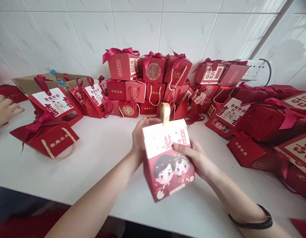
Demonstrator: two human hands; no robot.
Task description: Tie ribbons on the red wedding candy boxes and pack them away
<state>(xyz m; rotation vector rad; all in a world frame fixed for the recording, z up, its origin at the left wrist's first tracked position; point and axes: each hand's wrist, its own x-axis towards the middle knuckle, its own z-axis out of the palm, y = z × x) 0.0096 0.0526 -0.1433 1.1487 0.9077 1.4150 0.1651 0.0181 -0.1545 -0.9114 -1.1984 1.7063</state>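
Observation:
Between both hands, a red and white gift box [169, 165] is held up above the white table, a little tilted. It carries two cartoon figures on its front and a pale gold ribbon loop [165, 113] on top. My left hand [138, 135] grips its left and far side, with the fingers partly hidden behind it. On the right edge, my right hand [196, 157] is closed around the box, its thumb or finger lying across the front face.
Stacked red gift boxes [153, 71] with ribbons line the tiled wall. More red boxes [252, 148] crowd the right side. One box with a rope handle [47, 137] sits at left, near another person's hand [5, 110]. A power strip [252, 70] is at the back right.

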